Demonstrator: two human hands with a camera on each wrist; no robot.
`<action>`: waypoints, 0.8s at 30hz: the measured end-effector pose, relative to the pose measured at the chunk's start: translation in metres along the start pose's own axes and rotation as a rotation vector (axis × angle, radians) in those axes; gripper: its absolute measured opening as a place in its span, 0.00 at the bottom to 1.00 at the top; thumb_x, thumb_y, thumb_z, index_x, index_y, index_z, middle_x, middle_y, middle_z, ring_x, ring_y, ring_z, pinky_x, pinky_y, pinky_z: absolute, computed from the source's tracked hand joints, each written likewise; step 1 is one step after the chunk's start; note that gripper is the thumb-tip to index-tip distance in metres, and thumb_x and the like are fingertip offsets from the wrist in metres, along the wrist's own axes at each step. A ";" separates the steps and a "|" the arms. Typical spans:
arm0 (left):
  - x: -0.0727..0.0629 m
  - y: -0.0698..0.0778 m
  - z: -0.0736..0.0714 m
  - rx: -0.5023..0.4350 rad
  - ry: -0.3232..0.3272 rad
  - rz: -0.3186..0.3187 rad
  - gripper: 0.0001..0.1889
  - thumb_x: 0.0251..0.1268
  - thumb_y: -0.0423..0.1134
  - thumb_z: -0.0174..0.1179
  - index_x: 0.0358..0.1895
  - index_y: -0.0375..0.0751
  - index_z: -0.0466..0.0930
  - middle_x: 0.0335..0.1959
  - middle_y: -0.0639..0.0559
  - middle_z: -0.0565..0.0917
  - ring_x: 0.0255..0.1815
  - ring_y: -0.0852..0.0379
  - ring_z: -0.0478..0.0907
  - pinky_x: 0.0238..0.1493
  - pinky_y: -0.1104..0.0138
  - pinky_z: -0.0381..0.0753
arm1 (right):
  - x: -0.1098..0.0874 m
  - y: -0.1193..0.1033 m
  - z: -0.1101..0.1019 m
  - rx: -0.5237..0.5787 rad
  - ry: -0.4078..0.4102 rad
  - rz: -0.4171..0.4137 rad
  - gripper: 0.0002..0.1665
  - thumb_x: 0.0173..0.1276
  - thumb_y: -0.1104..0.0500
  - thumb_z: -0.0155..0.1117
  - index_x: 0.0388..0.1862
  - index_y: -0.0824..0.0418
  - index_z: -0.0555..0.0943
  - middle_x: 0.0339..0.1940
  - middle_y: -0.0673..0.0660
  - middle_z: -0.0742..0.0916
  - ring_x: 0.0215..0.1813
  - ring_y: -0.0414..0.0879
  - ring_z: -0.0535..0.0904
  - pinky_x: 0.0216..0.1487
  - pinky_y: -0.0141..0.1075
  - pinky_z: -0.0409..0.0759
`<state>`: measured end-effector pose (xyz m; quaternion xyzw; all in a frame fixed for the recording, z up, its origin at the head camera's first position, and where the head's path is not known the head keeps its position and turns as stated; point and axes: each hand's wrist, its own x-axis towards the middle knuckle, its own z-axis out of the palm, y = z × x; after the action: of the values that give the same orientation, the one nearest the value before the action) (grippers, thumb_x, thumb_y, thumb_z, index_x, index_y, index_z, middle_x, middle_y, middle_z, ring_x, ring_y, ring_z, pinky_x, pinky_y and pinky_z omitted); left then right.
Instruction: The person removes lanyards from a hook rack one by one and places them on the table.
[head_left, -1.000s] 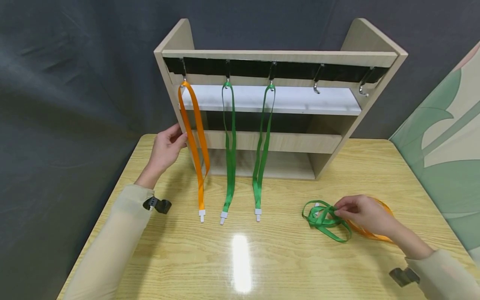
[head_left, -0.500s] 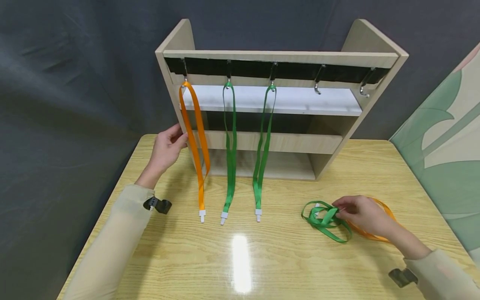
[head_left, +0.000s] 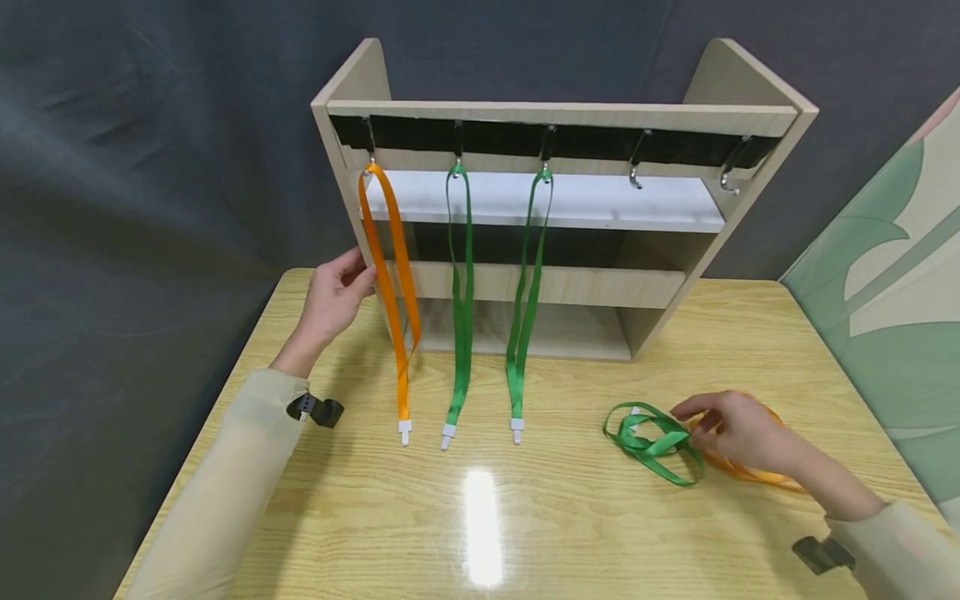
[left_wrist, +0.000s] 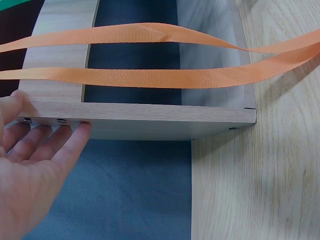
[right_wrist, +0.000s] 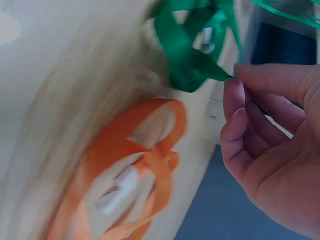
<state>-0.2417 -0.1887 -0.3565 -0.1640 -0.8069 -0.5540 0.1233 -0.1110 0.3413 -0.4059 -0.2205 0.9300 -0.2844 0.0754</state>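
In the head view my left hand (head_left: 336,298) holds the left side panel of a small wooden shelf rack (head_left: 540,285). Its thumb lies on the panel's front edge and its fingers (left_wrist: 72,145) press the outer face. On the right, my right hand (head_left: 738,433) pinches the edge of a coiled green lanyard (right_wrist: 187,55) between thumb and forefinger. Most of that lanyard lies on the table, its white clip showing. Partly under my right hand lies a coiled orange lanyard (right_wrist: 107,150) with a white clip (right_wrist: 118,191).
An orange lanyard (head_left: 402,283) and two green lanyards, one in the middle (head_left: 462,308) and one to its right (head_left: 525,308), hang from the rack's hooks. Two bare hooks, one (head_left: 635,171) left of the other (head_left: 727,177), are farther right. The wooden table (head_left: 360,500) extends in front.
My right hand has shifted slightly to the right at the green lanyard and covers more of the orange coil. My left hand stays on the rack.
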 end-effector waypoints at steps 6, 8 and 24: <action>-0.001 0.000 -0.002 0.001 0.002 -0.002 0.20 0.72 0.35 0.53 0.65 0.38 0.72 0.52 0.40 0.80 0.46 0.51 0.79 0.45 0.57 0.82 | 0.007 -0.015 -0.008 0.069 0.043 -0.048 0.16 0.56 0.66 0.73 0.45 0.64 0.84 0.39 0.57 0.86 0.31 0.37 0.79 0.27 0.31 0.80; -0.001 0.000 -0.002 0.000 0.002 -0.002 0.20 0.72 0.35 0.53 0.65 0.38 0.72 0.51 0.40 0.80 0.46 0.50 0.79 0.45 0.56 0.82 | 0.011 -0.020 -0.010 0.064 0.063 -0.071 0.16 0.57 0.64 0.73 0.45 0.62 0.84 0.40 0.55 0.86 0.32 0.37 0.80 0.29 0.31 0.81; -0.001 -0.001 0.000 -0.012 0.002 0.004 0.20 0.72 0.35 0.54 0.65 0.38 0.72 0.51 0.40 0.80 0.47 0.50 0.79 0.45 0.55 0.82 | 0.036 -0.056 -0.032 0.075 0.169 -0.122 0.12 0.62 0.66 0.68 0.45 0.59 0.84 0.40 0.48 0.86 0.38 0.40 0.81 0.37 0.28 0.81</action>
<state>-0.2414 -0.1891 -0.3574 -0.1660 -0.8030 -0.5588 0.1241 -0.1311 0.2993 -0.3491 -0.2490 0.9066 -0.3404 -0.0124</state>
